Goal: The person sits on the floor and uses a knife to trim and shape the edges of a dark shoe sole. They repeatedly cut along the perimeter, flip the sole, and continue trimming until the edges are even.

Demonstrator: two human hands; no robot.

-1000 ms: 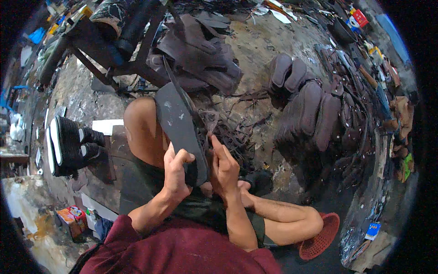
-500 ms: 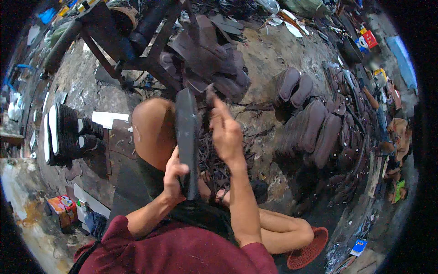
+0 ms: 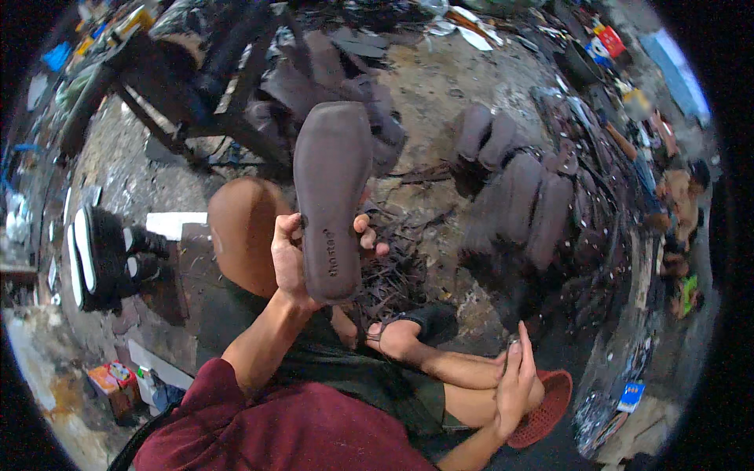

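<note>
Now the left hand (image 3: pixel 292 263) alone grips the dark sole (image 3: pixel 330 196), held flat-face up at centre frame. The right hand (image 3: pixel 514 385) has let go and dropped to five o'clock, fingers loosely extended near the red basket (image 3: pixel 550 408), holding nothing.

sole (image 3: pixel 331 196): edge-on → flat face up | right hand (image 3: pixel 514 385): off sole, down by red basket (image 3: pixel 550 408)
</note>
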